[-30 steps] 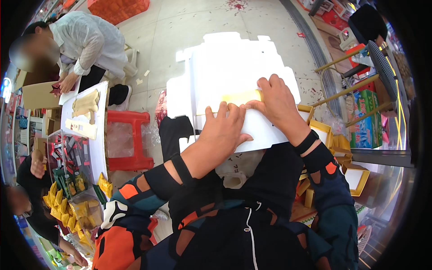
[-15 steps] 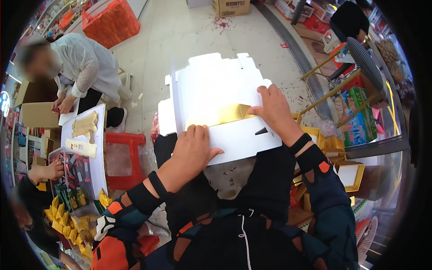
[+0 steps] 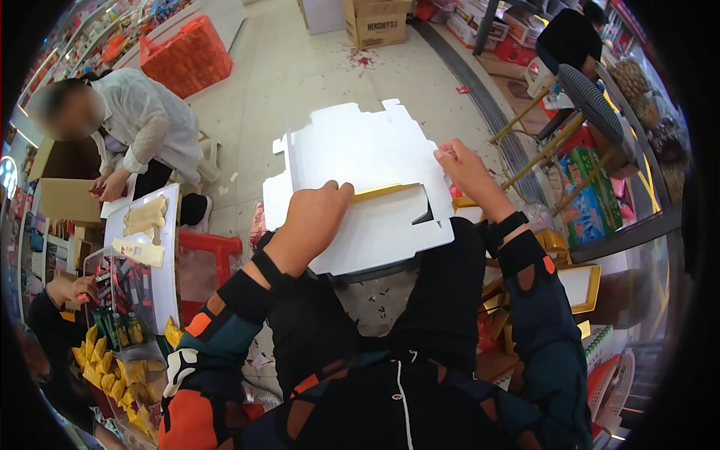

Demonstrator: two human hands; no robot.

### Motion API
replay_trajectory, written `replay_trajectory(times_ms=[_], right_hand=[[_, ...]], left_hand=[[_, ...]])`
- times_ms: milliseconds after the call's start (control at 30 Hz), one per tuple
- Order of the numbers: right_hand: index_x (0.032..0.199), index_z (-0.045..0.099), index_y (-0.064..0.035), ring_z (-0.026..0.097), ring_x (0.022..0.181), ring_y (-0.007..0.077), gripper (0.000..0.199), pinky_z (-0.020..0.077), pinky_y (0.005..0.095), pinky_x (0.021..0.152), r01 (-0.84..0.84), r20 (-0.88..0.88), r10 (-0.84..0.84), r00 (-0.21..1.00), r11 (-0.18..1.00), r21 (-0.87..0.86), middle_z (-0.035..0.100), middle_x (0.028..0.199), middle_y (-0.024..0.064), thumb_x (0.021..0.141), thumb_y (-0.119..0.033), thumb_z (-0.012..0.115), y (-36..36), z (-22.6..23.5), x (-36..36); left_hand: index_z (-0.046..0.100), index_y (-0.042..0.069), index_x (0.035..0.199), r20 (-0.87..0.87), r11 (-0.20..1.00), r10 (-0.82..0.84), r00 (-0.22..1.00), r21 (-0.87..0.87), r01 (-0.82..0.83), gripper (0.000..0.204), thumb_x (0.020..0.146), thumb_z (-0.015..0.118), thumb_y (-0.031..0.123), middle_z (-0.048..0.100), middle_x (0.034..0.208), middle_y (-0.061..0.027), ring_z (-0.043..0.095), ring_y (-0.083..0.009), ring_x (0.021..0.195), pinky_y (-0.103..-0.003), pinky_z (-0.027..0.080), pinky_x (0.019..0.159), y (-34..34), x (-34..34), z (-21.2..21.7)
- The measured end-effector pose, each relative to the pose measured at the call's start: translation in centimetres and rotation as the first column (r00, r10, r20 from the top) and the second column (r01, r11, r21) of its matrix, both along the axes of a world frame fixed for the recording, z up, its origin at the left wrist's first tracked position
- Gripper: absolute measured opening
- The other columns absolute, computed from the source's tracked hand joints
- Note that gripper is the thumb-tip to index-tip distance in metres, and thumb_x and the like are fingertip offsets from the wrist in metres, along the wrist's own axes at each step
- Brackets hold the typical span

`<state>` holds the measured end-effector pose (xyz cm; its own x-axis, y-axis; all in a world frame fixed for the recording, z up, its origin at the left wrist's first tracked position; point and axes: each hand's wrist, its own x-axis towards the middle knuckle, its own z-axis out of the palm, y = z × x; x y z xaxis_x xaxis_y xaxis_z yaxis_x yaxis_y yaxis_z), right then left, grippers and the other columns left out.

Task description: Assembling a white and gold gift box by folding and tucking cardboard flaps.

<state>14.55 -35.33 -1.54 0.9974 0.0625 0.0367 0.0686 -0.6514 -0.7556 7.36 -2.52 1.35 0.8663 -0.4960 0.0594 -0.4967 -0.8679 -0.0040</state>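
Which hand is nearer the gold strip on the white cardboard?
Left: the left hand is at the left end of the gold strip; the right hand is apart, beyond its right end, near the edge of the white cardboard.

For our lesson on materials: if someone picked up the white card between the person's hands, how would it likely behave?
The white card is probably light for its size, since it looks thin. It may bend along creases, as a gold strip seems to mark a fold. Being broad and flat, it seems unlikely to roll.
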Motion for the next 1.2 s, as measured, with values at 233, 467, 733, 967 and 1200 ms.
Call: replay_trajectory(times_ms=[233,467,733,967,1200], right_hand=[[0.136,0.061,-0.0039,0.067,0.089,0.0149,0.041,0.0574,0.0302,0.073,0.096,-0.159,-0.041,0.986,0.931,0.353,0.069,0.103,0.0092,0.110,-0.035,0.054,-0.9,3.9,-3.3],[0.141,0.061,-0.0033,0.070,0.093,0.0145,0.041,0.0614,0.0287,0.077,-0.099,-0.365,0.427,0.827,0.751,0.653,0.070,0.109,0.0086,0.112,-0.031,0.053,0.7,4.5,-9.8],[0.162,0.038,-0.0001,0.070,0.114,0.0200,0.059,0.0599,0.0313,0.088,-0.146,-0.392,0.499,0.773,0.741,0.655,0.062,0.138,0.0134,0.109,-0.020,0.057,7.1,1.3,-15.8],[0.167,0.028,-0.0006,0.067,0.116,0.0199,0.066,0.0590,0.0332,0.092,-0.098,-0.366,0.490,0.791,0.692,0.715,0.057,0.143,0.0155,0.107,-0.012,0.054,9.8,1.0,-16.9],[0.168,0.029,-0.0037,0.061,0.111,0.0130,0.072,0.0571,0.0335,0.097,-0.218,-0.269,0.409,0.872,0.817,0.534,0.053,0.147,0.0130,0.101,-0.003,0.055,8.5,1.5,-19.6]], left_hand=[[0.061,0.010,0.106,0.183,0.964,-0.217,0.959,-0.118,0.240,0.018,0.088,0.063,0.005,0.062,0.092,-0.0080,0.070,-0.0289,0.080,-0.041,0.055,0.066,3.8,-1.4,2.8],[0.069,0.013,0.112,0.209,0.951,-0.244,0.947,-0.138,0.275,0.026,0.088,0.068,0.004,0.069,0.129,-0.0119,0.068,-0.0361,0.115,-0.043,0.057,0.096,10.1,-0.9,1.6],[0.062,0.005,0.136,0.378,0.932,-0.065,0.924,-0.309,0.192,0.050,0.087,0.070,0.002,0.063,0.138,-0.0171,0.061,-0.0380,0.124,-0.046,0.050,0.106,7.5,-2.2,3.6],[0.047,-0.005,0.150,-0.004,0.961,-0.182,0.983,-0.211,0.177,0.095,0.076,0.091,0.037,0.051,0.151,-0.0234,0.050,-0.0438,0.141,-0.052,0.040,0.117,1.9,-9.9,0.0],[0.052,-0.005,0.147,0.103,0.980,-0.172,0.980,-0.084,0.180,0.060,0.089,0.064,0.008,0.053,0.150,-0.0237,0.048,-0.0419,0.144,-0.055,0.039,0.118,1.0,-10.8,1.7]])
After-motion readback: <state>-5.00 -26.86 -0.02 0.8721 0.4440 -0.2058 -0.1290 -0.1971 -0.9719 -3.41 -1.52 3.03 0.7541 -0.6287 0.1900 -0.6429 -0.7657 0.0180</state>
